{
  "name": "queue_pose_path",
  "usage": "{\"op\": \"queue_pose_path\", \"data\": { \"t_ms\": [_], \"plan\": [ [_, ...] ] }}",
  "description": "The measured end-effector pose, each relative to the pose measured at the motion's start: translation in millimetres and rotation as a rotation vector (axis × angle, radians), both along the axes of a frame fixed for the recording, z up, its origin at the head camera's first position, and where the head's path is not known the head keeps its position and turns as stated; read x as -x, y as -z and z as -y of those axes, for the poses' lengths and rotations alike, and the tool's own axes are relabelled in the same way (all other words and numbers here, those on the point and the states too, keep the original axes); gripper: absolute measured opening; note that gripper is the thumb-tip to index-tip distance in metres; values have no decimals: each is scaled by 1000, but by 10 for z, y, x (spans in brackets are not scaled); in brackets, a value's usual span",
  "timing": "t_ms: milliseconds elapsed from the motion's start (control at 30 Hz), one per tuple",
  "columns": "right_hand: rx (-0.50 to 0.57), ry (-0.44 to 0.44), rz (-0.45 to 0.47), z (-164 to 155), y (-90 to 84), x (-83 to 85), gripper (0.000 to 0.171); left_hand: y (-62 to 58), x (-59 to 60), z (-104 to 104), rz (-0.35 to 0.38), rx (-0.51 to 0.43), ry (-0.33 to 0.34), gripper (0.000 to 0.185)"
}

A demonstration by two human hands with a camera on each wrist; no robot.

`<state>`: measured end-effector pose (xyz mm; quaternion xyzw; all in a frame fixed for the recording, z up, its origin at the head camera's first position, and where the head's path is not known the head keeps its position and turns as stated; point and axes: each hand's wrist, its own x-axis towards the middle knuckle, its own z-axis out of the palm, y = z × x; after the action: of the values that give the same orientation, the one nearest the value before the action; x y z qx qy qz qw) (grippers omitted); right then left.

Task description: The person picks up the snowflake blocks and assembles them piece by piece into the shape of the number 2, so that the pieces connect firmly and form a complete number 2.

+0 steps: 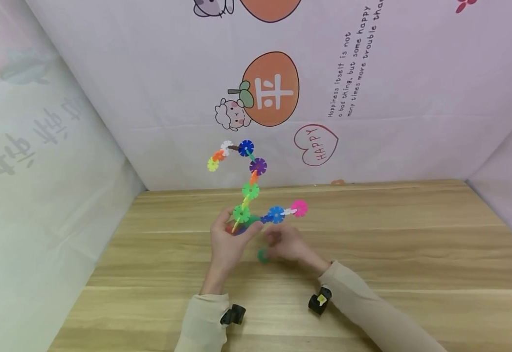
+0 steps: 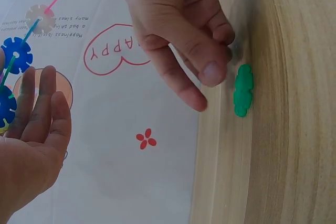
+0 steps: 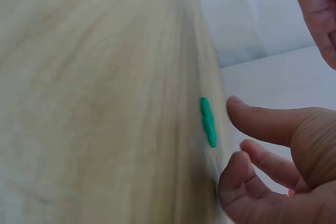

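Observation:
My left hand [image 1: 233, 230] grips the bottom of a branching chain of colourful snowflake discs [image 1: 250, 189] and holds it upright above the wooden table [image 1: 392, 244]. One branch curls up to a yellow disc [image 1: 212, 165]; another runs right to a pink disc [image 1: 299, 208]. A single green disc [image 1: 262, 255] lies flat on the table. My right hand [image 1: 275, 242] hovers just over it with loosely curled fingers and holds nothing. In the left wrist view the right hand's fingertips [image 2: 212, 72] sit just beside the green disc [image 2: 243, 90]. The right wrist view shows the green disc [image 3: 208, 121] beside my fingers [image 3: 247, 116].
A printed backdrop [image 1: 273, 88] with an orange fruit and a "HAPPY" heart [image 1: 316, 144] stands behind the table. White sheet walls close in the left and right sides. Black wrist cameras [image 1: 320, 300] sit on both sleeves.

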<state>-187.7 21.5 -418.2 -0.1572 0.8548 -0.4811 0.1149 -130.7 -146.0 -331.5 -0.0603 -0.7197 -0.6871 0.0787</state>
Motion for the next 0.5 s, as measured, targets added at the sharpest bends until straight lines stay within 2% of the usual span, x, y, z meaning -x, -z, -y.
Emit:
{"op": "queue_pose_path", "data": {
  "t_ms": [100,233,400,500],
  "plan": [
    [-56,-26,-23,9,14,-3,46,82,46,6,-7,6,0,28],
    [-122,-54,-65,26,16,-6,42,251,132,18,-22,1,-10,30],
    [-181,-101,-114,30,6,-27,26,286,138,15,-56,0,-17,31],
    [-196,-124,-135,28,12,-33,22,292,137,13,-66,6,-15,30]
  ]
}}
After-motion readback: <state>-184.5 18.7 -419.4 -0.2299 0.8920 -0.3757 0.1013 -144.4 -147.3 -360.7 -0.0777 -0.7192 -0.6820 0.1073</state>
